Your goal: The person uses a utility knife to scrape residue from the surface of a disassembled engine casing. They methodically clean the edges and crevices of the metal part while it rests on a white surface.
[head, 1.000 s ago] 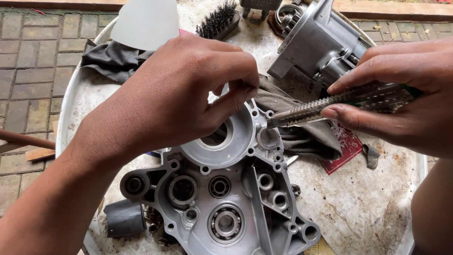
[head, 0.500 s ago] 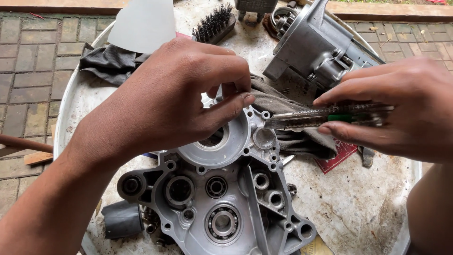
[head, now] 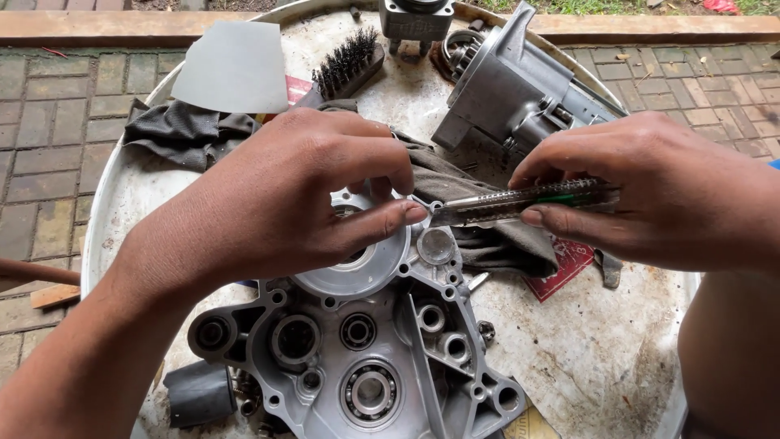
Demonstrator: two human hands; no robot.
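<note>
grey cast aluminium fills the near middle of the head view: an engine crankcase half (head: 357,349) lying flat on a stained white round tabletop (head: 601,358), its face pocked with round bores and shiny steel bearings. my left hand (head: 284,203) rests on its far end, thumb and forefinger pressed together as if steadying the casting or pinching something small i cannot make out. my right hand (head: 658,195) is curled round a slim knurled metal tool (head: 520,203) with a green band, holding it level with its tip at the casing's rim just beside my left thumb. i judge i am scraping or picking at the mating edge; the next move calls for a steady casing and light, shallow strokes so the soft metal is not gouged. a dark rag (head: 487,211) lies crumpled under the tool. farther off sit a black wire brush (head: 349,61), a sheet of grey abrasive paper (head: 231,65) and another ribbed engine casing (head: 520,89) on the far right.
</note>
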